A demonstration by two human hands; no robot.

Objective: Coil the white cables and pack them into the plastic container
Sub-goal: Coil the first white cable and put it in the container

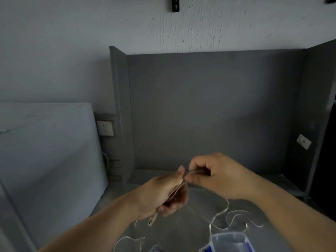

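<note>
Container (227, 239) clear, blue-edged; thin white cable (221, 212) slack, clamped in left hand (163, 193), pinched by right hand (218, 175).

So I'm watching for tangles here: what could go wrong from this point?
The loose white cable lies in loops beside the plastic container; drawn in, it may knot or catch the rim. The coil sits only in the left hand with a connector dangling below; a hard pull by the right hand could slip the turns loose.

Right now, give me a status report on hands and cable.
Left hand grips the coil. Right hand pinches its strand. Slack trails on desk beside container.
</note>
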